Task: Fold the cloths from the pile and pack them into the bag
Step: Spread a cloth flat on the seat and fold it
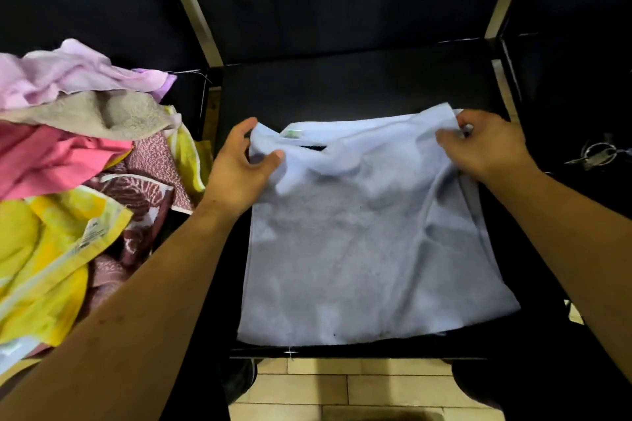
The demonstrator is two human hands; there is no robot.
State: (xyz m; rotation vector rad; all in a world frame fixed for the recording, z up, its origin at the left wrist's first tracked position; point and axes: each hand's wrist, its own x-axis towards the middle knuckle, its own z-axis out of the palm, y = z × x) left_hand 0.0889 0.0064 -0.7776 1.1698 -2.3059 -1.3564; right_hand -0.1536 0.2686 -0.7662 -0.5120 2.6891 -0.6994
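**Head view: both hands pinch the far corners of a pale towel**

Head camera looks down on a pale blue towel (pixel 359 232) spread on a black table (pixel 342 85), right in front of the person. Its near edge lies along the table's front edge, and its far edge is lifted slightly and rumpled. A small white label (pixel 292 133) shows near the far left corner, beside a short dark gap where the edge curls.

The left hand (pixel 239 161) grips the far left corner, with the thumb on top of the cloth and the fingers curled round behind it. The right hand (pixel 489 143) holds the far right corner, its fingers curled over the edge and pinching it. Creases run down the towel from that corner. Both forearms reach in from the bottom of the frame, one on each side of the towel.

Left of the table sits the pile (pixel 85 164), a loose heap of lilac, beige, pink, yellow and maroon-patterned cloths, just beside the left forearm. To the right, on a dark surface, lies a bunch of keys (pixel 595 154), well apart from the towel. Pale metal posts (pixel 191 0) rise behind the table against black fabric. Tan floor tiles (pixel 342 386) show below the table's front edge.
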